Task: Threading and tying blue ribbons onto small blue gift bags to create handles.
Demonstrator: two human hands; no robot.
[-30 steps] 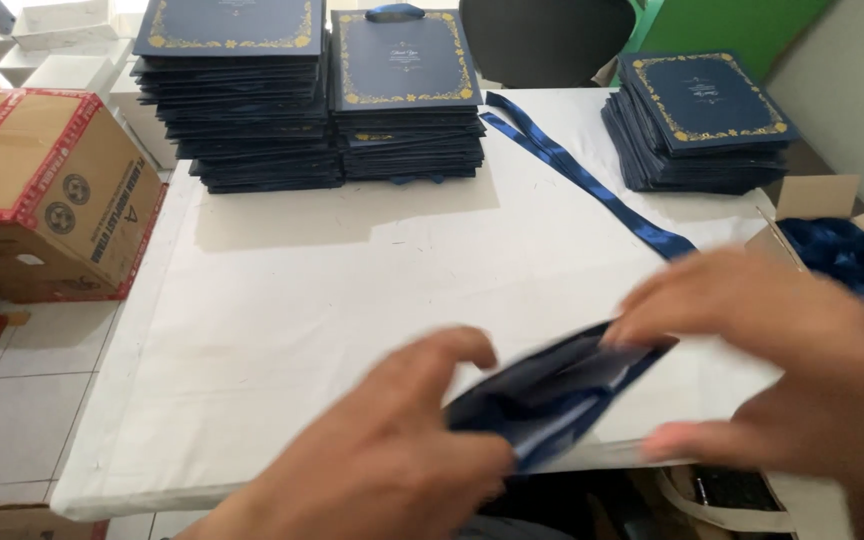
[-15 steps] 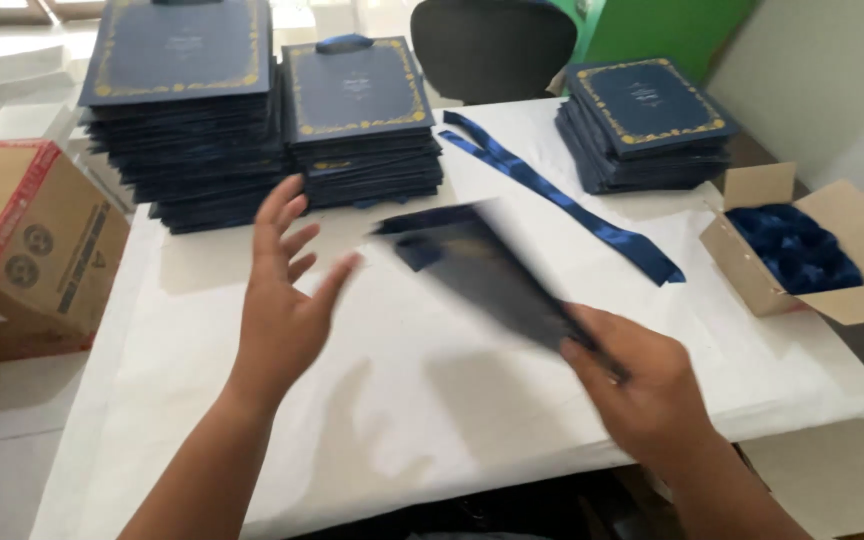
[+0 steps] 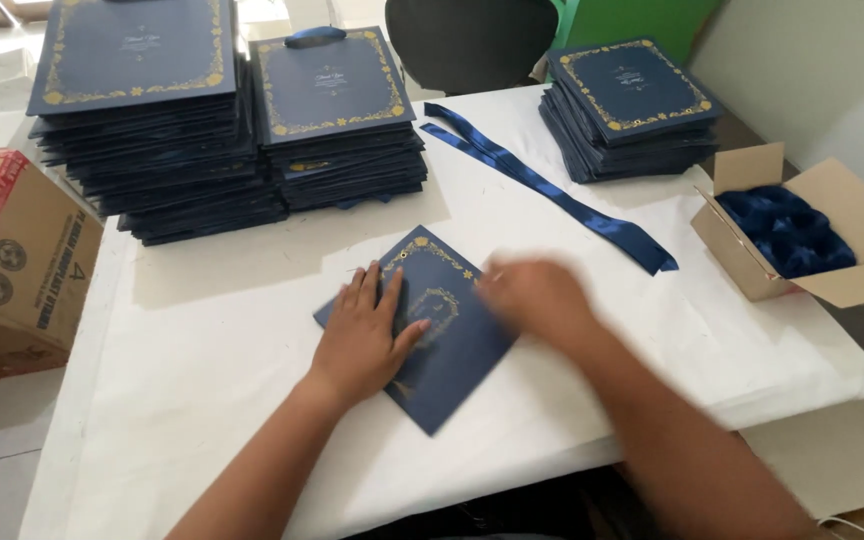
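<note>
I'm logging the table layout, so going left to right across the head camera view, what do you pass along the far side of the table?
Cardboard box with red tape → tall stack of navy folders → second navy stack → blue ribbon → smaller navy stack → open carton of dark blue material.

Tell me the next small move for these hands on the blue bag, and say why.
Probably pass the right hand across the flat blue bag to press it down: the left hand lies flat on it, pinning it to the white table, and the right is blurred at its upper edge.
</note>
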